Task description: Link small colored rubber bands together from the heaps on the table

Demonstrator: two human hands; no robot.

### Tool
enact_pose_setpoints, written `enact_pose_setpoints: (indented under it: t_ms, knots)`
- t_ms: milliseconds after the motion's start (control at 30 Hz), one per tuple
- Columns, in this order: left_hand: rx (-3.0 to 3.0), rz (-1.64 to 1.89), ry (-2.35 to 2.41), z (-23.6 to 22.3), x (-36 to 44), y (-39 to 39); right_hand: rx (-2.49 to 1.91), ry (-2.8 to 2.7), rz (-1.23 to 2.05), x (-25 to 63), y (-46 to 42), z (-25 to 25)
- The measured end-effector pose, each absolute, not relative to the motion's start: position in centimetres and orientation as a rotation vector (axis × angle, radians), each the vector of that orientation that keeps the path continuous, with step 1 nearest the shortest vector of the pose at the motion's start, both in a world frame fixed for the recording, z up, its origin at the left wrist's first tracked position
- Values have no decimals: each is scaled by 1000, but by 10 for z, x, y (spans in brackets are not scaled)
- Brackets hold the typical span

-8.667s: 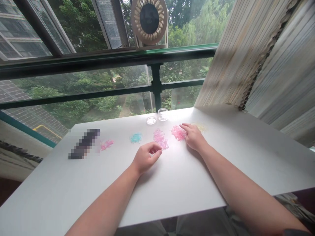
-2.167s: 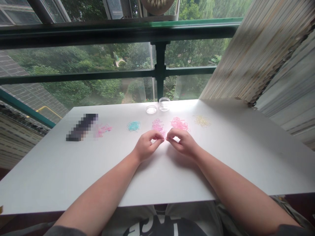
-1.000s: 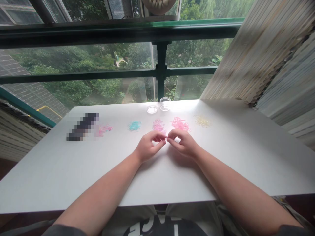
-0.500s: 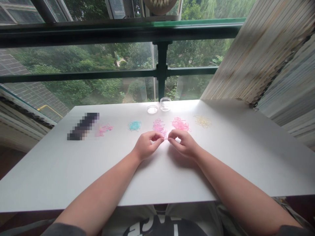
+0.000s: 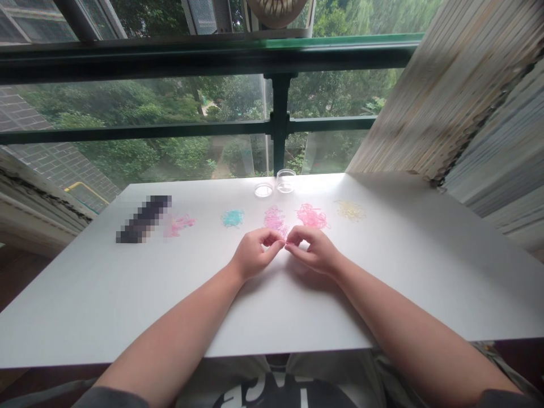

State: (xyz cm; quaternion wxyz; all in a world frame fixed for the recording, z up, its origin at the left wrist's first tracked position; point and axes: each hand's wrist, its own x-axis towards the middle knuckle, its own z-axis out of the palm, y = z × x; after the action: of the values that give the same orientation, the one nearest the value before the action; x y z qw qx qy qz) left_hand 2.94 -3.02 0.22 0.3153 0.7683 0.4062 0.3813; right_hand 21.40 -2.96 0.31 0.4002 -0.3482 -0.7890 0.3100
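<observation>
My left hand (image 5: pixel 259 252) is closed in a pinch, thumb against forefinger, at the near end of a pile of lilac-pink rubber bands (image 5: pixel 274 218). Fingertip to fingertip with it, my right hand (image 5: pixel 313 246) pinches too, just in front of a brighter pink pile of rubber bands (image 5: pixel 312 215). A small pinkish rubber band (image 5: pixel 285 242) is caught between the two pinches, mostly hidden by the fingers. Both wrists are low over the white table (image 5: pixel 263 311).
Left of my hands lie a turquoise pile (image 5: pixel 233 217) and a mixed pink pile (image 5: pixel 182 224), beside a blurred-out dark object (image 5: pixel 144 219). Pale yellow bands (image 5: pixel 351 210) lie to the right. A clear round container (image 5: pixel 286 181) and its lid (image 5: pixel 263 190) stand at the back edge.
My right hand has shifted slightly left, so the fingertips of both hands now meet. The short pink stretch seen between them has nearly disappeared. The piles look the same.
</observation>
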Motion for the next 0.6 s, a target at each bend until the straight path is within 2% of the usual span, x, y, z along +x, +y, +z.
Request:
enact_pose_setpoints:
  t_ms: [600]
  knots:
    - [2161,960,1033,4,30,-29,-892,-1903,1010,213,-30,4]
